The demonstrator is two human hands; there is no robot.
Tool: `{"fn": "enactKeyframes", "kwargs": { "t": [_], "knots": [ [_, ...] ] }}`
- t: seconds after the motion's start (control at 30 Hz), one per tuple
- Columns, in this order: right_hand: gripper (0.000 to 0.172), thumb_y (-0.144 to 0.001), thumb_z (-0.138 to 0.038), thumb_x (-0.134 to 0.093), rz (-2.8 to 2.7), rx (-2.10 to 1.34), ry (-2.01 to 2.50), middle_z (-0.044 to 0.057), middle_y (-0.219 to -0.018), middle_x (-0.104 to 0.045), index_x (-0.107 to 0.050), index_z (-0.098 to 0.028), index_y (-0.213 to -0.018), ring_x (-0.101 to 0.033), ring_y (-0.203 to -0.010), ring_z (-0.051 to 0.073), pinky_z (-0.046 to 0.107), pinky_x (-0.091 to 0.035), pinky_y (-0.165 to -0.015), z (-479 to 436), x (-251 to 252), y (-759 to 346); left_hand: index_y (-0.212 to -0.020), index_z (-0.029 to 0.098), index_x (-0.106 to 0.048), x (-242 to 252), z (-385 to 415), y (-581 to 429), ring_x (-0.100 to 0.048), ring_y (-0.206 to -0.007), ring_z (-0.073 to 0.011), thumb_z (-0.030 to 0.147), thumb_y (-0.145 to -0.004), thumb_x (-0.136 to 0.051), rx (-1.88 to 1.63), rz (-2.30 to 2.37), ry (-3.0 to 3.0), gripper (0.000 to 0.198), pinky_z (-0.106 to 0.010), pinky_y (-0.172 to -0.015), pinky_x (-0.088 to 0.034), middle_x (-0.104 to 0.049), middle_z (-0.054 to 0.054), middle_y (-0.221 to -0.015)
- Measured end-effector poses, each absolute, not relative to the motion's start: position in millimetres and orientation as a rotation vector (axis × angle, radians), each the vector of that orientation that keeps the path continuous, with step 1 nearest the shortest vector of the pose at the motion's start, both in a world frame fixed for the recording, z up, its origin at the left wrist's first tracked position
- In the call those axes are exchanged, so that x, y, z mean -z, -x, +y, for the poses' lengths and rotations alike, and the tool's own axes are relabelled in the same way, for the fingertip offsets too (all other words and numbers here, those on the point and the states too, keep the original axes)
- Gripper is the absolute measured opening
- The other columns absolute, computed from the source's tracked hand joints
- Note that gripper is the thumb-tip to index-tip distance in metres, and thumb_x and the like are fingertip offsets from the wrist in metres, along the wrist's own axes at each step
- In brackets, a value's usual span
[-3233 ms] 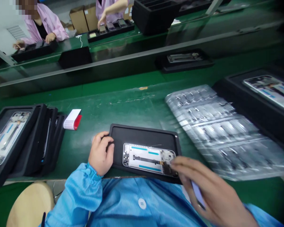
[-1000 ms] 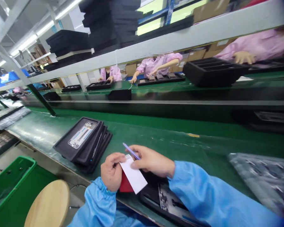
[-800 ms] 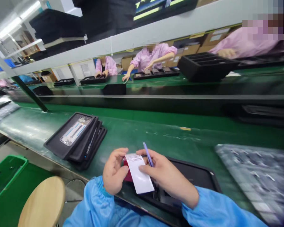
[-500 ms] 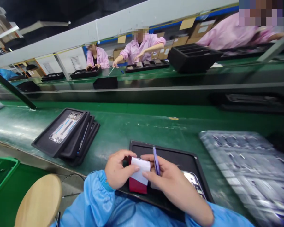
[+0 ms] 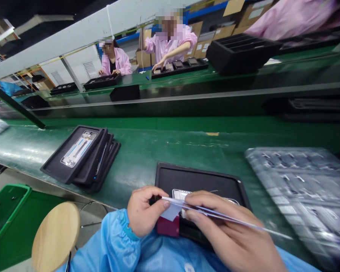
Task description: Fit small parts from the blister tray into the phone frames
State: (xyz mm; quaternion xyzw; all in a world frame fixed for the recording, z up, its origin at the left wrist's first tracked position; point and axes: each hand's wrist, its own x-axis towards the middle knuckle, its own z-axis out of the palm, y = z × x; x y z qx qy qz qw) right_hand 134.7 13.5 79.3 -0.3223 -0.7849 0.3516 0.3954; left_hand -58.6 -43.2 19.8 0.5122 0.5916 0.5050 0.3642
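Observation:
My left hand (image 5: 147, 211) is closed, thumb and forefinger pinching the edge of a small white paper pad (image 5: 171, 210) with a dark red part (image 5: 168, 226) hanging below it. My right hand (image 5: 229, 230) is closed on a slim purplish tool (image 5: 243, 221), long and blurred by motion, perhaps tweezers; its fingertips meet the pad's right side. Under both hands lies a black tray (image 5: 198, 175) holding a phone frame (image 5: 181, 193), partly hidden by my fingers.
Left on the green bench (image 5: 136, 151) sits a stack of black trays (image 5: 53, 162), a phone frame (image 5: 78, 149) on top. Plastic-wrapped parts (image 5: 300, 185) lie at right. A wooden stool (image 5: 56, 236) and green bin (image 5: 10, 215) stand below. Co-workers in pink sit beyond the divider.
My right hand has turned, so the tool now lies nearly flat instead of upright. The white paper has tilted away from facing me. More of the phone frame shows under my hands.

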Motion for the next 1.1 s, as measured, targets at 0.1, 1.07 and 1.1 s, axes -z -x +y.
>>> {"fn": "enactKeyframes", "kwargs": {
  "t": [0.1, 1.07, 1.1],
  "knots": [
    [0.008, -0.091, -0.03, -0.063, -1.972, -0.848, 0.858, 0.002, -0.086, -0.073, -0.069, -0.026, -0.093, -0.07, -0.073, 0.017, 0.026, -0.057, -0.065, 9.8, -72.2, -133.5, -0.089, 0.022, -0.076, -23.5, -44.1, 57.0, -0.066, -0.075, -0.0179, 0.03, -0.082, -0.074, -1.317, 1.5, -1.34, 0.011, -0.029, -0.07, -0.051, -0.075, -0.003, -0.083],
    [0.013, -0.094, -0.028, -0.059, -1.937, -1.133, 0.853, 0.002, -0.081, -0.071, -0.068, -0.022, -0.086, -0.068, -0.072, 0.014, 0.023, -0.053, -0.065, 17.6, -56.4, -131.4, -0.087, 0.023, -0.076, -26.5, -44.8, 51.4, -0.067, -0.076, -0.0156, 0.025, -0.081, -0.074, -1.25, 1.577, -1.334, 0.008, -0.026, -0.072, -0.05, -0.075, -0.001, -0.082],
    [0.015, -0.095, -0.03, -0.059, -1.89, -1.208, 0.864, 0.003, -0.08, -0.071, -0.067, -0.022, -0.086, -0.068, -0.071, 0.015, 0.024, -0.053, -0.065, 18.4, -56.5, -131.0, -0.088, 0.023, -0.077, -25.1, -44.7, 51.5, -0.067, -0.075, -0.0154, 0.026, -0.081, -0.074, -1.248, 1.586, -1.328, 0.009, -0.026, -0.072, -0.051, -0.075, -0.001, -0.082]
  ]
}}
